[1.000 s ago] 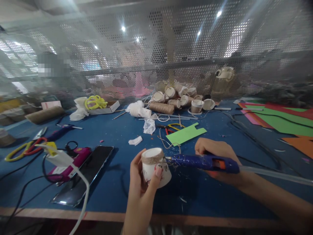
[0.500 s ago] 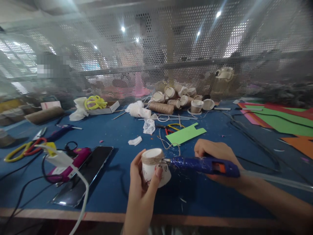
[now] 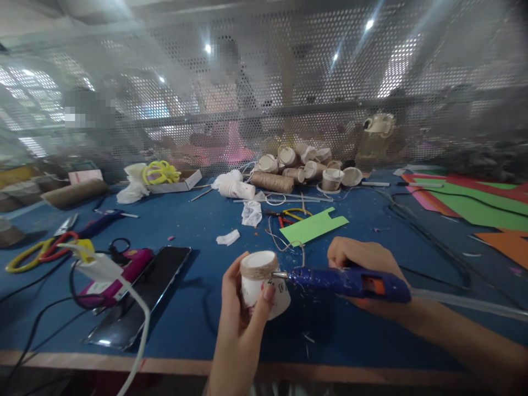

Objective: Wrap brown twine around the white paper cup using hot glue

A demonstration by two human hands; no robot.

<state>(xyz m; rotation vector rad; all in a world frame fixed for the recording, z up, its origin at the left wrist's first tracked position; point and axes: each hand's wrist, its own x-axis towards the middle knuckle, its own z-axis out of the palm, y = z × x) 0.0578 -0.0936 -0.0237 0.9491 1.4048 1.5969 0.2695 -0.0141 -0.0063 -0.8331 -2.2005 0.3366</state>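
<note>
My left hand (image 3: 243, 324) is wrapped round a white paper cup (image 3: 278, 300), its thumb across the front. Twine (image 3: 259, 268) circles the cup in a band just below its upper end. My right hand (image 3: 367, 261) grips a blue glue gun (image 3: 346, 283) lying sideways, a clear glue stick (image 3: 466, 302) jutting from its rear. The gun's metal nozzle meets the cup's side at the lower edge of the twine. Part of the right hand's fingers is hidden behind the gun.
Ahead lie a green card piece (image 3: 313, 226), pliers (image 3: 284, 220), a twine roll (image 3: 272, 182) and several twine-wrapped cups (image 3: 332, 179). At left are a phone (image 3: 165, 275), a power strip (image 3: 127, 269), scissors (image 3: 41, 256) and another glue gun (image 3: 97, 223). Coloured paper (image 3: 487, 201) and a cable (image 3: 424, 234) lie right.
The cup and glue gun have shifted slightly right and down. More of the metal nozzle shows now. Both hands keep their holds.
</note>
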